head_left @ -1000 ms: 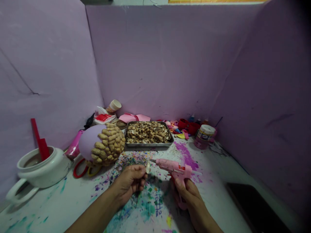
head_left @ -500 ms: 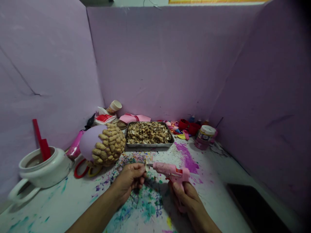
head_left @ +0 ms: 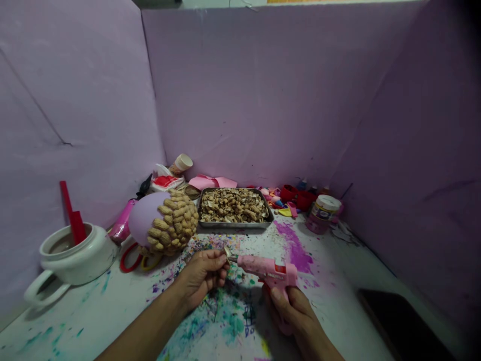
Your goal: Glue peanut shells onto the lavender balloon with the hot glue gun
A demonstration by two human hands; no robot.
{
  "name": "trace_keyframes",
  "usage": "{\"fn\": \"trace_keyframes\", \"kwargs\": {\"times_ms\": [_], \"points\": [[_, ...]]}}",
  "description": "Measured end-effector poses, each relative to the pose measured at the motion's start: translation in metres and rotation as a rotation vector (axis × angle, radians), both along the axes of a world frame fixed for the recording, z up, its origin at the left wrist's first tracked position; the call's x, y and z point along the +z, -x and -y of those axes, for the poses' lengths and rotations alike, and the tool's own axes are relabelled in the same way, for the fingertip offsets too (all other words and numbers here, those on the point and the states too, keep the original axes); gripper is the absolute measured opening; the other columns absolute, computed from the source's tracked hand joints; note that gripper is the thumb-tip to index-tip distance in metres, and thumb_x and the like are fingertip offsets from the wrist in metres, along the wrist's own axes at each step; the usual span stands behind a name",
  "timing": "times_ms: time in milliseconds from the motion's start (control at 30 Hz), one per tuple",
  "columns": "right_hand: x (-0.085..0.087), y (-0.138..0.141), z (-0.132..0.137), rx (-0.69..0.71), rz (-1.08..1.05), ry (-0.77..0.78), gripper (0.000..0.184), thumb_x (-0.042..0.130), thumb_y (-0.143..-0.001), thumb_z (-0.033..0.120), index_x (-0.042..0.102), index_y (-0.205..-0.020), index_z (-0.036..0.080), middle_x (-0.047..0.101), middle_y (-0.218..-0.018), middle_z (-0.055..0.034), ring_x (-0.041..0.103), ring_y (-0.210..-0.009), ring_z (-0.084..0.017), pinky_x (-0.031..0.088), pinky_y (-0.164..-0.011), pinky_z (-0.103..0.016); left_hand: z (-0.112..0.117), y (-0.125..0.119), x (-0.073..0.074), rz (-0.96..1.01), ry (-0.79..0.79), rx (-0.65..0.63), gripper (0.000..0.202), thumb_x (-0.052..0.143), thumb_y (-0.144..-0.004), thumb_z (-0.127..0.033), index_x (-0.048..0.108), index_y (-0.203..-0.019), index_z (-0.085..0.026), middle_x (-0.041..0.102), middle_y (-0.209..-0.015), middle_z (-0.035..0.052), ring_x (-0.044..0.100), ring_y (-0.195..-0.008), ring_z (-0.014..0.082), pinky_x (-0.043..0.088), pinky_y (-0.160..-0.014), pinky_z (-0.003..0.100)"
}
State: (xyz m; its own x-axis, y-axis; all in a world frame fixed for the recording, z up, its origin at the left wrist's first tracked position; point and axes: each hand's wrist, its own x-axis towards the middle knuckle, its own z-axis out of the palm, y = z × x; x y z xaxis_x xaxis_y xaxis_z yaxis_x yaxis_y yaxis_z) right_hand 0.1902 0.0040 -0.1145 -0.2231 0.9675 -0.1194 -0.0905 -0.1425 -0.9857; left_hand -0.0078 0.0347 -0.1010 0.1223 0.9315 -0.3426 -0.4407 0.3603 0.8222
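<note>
Between the thumb and fingers of my left hand (head_left: 208, 273) is a peanut shell (head_left: 227, 253), its pale hollow side partly showing. My right hand (head_left: 289, 308) is wrapped round the handle of a pink hot glue gun (head_left: 259, 266). The gun's nozzle points left and meets or nearly meets the shell; I cannot tell if they touch. Beyond my left hand rests a lilac balloon (head_left: 143, 215), its right side covered in peanut shells (head_left: 173, 220). A metal tray (head_left: 236, 225) of loose peanut shells (head_left: 233, 204) stands behind both hands.
A white pot (head_left: 80, 260) with a red stick stands at left, beside scissors (head_left: 130, 258) under the balloon. Back right are a paint jar (head_left: 323, 213) and balloons (head_left: 287, 210). A dark flat slab (head_left: 402, 321) lies at right. Purple walls (head_left: 255, 100) enclose the paint-stained table.
The shell in my left hand has turned so that more of its hollow side shows. The glue gun stays at the shell. The whole view has shifted slightly.
</note>
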Motion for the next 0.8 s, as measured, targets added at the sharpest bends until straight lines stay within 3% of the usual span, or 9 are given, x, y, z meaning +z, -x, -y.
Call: {"fn": "trace_keyframes", "kwargs": {"times_ms": [267,467,800], "points": [[0.003,0.0,-0.0005,-0.008,0.016,0.001,0.047,0.058,-0.068,0.062,0.055,-0.066,0.015,0.032,-0.045,0.0073,0.023,-0.042,-0.006,0.015,-0.04,-0.021,-0.0001,0.0013,0.0041,0.006,0.006,-0.031,0.021,0.075,-0.058,-0.022,0.059,-0.064,-0.01,0.059,-0.057,0.0019,0.05,-0.044,0.0058,0.039,-0.043,0.017],[0.005,0.0005,-0.0002,-0.023,-0.005,0.024,0.047,0.059,-0.068,0.061,0.057,-0.076,0.015,0.032,-0.047,0.0072,0.023,-0.042,-0.007,0.013,-0.04,-0.021,-0.0008,0.0023,0.003,-0.02,-0.016,-0.028,0.023,0.075,-0.058,-0.025,0.056,-0.063,-0.012,0.055,-0.053,-0.0014,0.046,-0.042,0.0047,0.036,-0.04,0.016],[0.0034,0.0013,-0.0005,-0.045,-0.034,0.038,0.047,0.061,-0.065,0.062,0.052,-0.067,0.016,0.033,-0.044,0.008,0.024,-0.04,-0.005,0.014,-0.039,-0.02,-0.0028,0.0026,0.0014,-0.06,-0.049,-0.017,0.029,0.076,-0.056,-0.03,0.055,-0.068,-0.015,0.051,-0.047,-0.0047,0.042,-0.039,0.0045,0.035,-0.039,0.015]]}}
